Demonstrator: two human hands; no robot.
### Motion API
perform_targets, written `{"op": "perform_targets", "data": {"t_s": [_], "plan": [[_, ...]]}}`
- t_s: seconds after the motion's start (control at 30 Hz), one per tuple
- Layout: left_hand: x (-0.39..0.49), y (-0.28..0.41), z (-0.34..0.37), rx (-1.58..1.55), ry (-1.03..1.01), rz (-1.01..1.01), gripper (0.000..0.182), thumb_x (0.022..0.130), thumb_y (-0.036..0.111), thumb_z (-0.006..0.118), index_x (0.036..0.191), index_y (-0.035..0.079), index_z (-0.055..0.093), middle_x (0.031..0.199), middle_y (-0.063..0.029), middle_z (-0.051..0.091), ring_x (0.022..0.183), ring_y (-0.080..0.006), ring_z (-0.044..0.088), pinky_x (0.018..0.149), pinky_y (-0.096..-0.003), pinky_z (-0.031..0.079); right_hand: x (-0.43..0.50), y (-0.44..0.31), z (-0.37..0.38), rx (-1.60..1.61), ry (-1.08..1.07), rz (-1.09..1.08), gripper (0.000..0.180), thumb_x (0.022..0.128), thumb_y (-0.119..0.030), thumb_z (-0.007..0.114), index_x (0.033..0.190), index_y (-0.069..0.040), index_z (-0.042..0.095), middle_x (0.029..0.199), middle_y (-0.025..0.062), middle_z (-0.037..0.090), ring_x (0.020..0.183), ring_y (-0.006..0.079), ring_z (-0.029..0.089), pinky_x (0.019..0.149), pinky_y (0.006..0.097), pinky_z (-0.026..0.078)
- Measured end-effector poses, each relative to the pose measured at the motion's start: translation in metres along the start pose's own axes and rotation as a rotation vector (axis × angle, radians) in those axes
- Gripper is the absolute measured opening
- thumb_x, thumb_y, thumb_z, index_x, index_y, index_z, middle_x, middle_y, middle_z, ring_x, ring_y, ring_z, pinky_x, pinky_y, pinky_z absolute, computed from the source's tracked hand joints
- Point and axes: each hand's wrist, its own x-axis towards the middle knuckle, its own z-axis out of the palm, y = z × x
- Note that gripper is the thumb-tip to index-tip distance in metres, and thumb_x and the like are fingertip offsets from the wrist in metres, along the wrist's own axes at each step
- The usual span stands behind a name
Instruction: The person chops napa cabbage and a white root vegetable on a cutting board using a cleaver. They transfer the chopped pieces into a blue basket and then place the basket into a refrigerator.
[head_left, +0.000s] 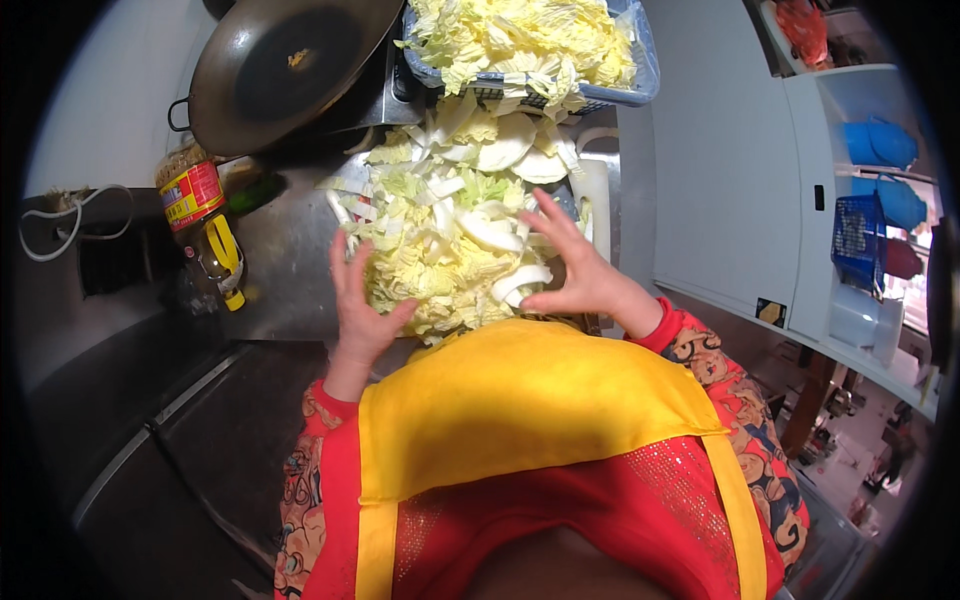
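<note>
A heap of cut napa cabbage (442, 240) lies on the steel counter before me, yellow leaf mixed with white stalk pieces. At the heap's left side is my left hand (361, 300), fingers spread, the thumb near the lower leaves. My right hand (574, 262) is at the right side, also spread, with its thumb beside a curved white stalk piece (523, 280). Neither hand grips anything. Behind the heap, a blue plastic basket (641, 56) holds more cut leaves. A white board (595, 206) shows partly at the heap's right edge.
A large wok (289, 67) stands at the upper left. Near it are a jar with a red and yellow label (191, 195) and a bottle with a yellow cap and handle (225, 262) lying on the counter (289, 262). A pale cabinet (724, 150) borders the right, with blue containers on its shelf.
</note>
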Motion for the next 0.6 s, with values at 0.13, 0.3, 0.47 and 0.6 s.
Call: {"op": "perform_targets", "data": {"t_s": [0.13, 0.3, 0.47, 0.6], "plan": [[-0.015, -0.031, 0.014, 0.068, -0.093, -0.281, 0.126, 0.060, 0.027, 0.093, 0.161, 0.016, 0.018, 0.162, -0.0302, 0.013, 0.147, -0.0457, 0.025, 0.118, -0.0501, 0.030, 0.018, 0.028, 0.004, 0.083, -0.019, 0.233, 0.139, 0.054, -0.049, 0.095, 0.159, -0.007, 0.015, 0.161, 0.0294, 0.020, 0.150, 0.0436, 0.020, 0.122, 0.0498, 0.024], [0.011, 0.004, 0.046, 0.059, -0.105, -0.308, 0.133, 0.052, 0.036, 0.097, 0.160, 0.021, 0.021, 0.160, -0.0307, 0.015, 0.147, -0.0482, 0.024, 0.117, -0.0505, 0.032, 0.046, 0.027, 0.038, -0.114, -0.112, 0.216, 0.144, 0.053, -0.045, 0.097, 0.160, -0.007, 0.008, 0.159, 0.0348, 0.017, 0.149, 0.0472, 0.018, 0.122, 0.0496, 0.023], [0.043, 0.037, 0.058, 0.153, -0.202, -0.446, 0.117, 0.059, 0.045, 0.093, 0.157, 0.019, 0.033, 0.158, -0.0310, 0.019, 0.144, -0.0476, 0.029, 0.113, -0.0499, 0.038, 0.065, 0.011, 0.050, -0.135, -0.158, 0.257, 0.144, 0.055, -0.034, 0.097, 0.160, -0.008, 0.003, 0.154, 0.0373, 0.021, 0.147, 0.0486, 0.022, 0.121, 0.0496, 0.028], [0.059, 0.038, 0.071, 0.020, -0.163, -0.508, 0.103, 0.065, 0.050, 0.089, 0.148, 0.006, 0.045, 0.154, -0.0323, 0.026, 0.142, -0.0466, 0.035, 0.113, -0.0467, 0.039, 0.069, 0.014, 0.061, 0.070, -0.069, 0.151, 0.128, 0.059, -0.017, 0.089, 0.160, -0.007, 0.010, 0.154, 0.0311, 0.028, 0.144, 0.0428, 0.031, 0.120, 0.0435, 0.031]]}}
